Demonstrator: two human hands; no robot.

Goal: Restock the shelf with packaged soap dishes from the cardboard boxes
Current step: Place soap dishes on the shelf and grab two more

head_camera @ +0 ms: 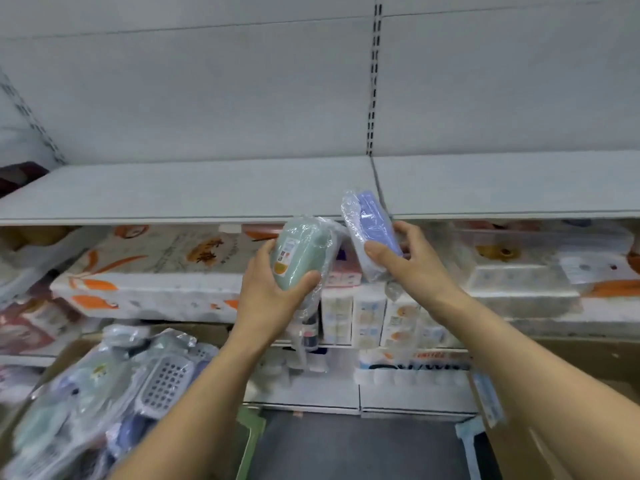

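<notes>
Grey and bare, the shelf [194, 192] at chest height carries no soap dishes in view, so the restocking looks barely begun. 2 packaged dishes are raised just in front of its front edge. The left hand [273, 292] has its grip wrapped around a green soap dish [299, 256] in clear plastic, thumb on one side and fingers curled on the other. The right hand [408, 258] pinches a purple soap dish [372, 226], tilted, between thumb and fingers. Many more wrapped dishes lie heaped in a cardboard box [69, 351] at lower left, so most stock appears still to be placed.
</notes>
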